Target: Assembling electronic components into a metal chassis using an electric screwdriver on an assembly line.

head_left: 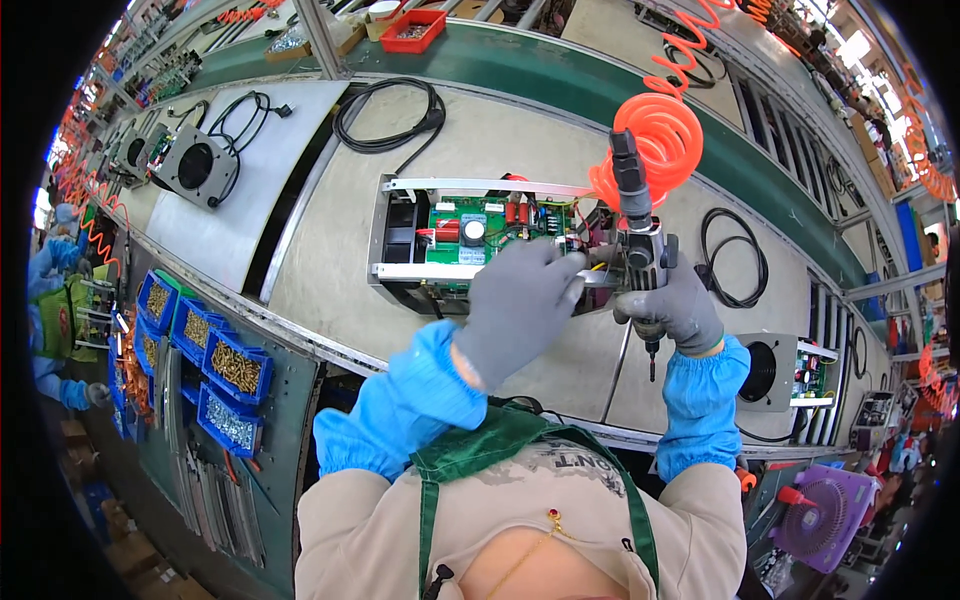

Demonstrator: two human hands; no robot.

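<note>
An open electronic unit [460,270] lies on the bench ahead of me, with a green circuit board, red parts and a fan between two metal rails. My left hand [520,305], in a grey glove, is over the unit's near right part. Its fingers are drawn together beside the near rail; what they pinch, if anything, is hidden. My gloved right hand [675,305] is wrapped round a pneumatic screwdriver [640,240] just right of the unit. The tool's bit points down toward me, apart from the unit. Behind the screwdriver hangs an orange coiled air hose [660,145].
Blue bins [235,368] of screws and small metal parts stand at the left. Black cables [390,140] lie coiled on the bench [320,250]. Further units [195,165] sit to the left and right. A purple fan [825,515] is at lower right; a red tray [412,32] is behind.
</note>
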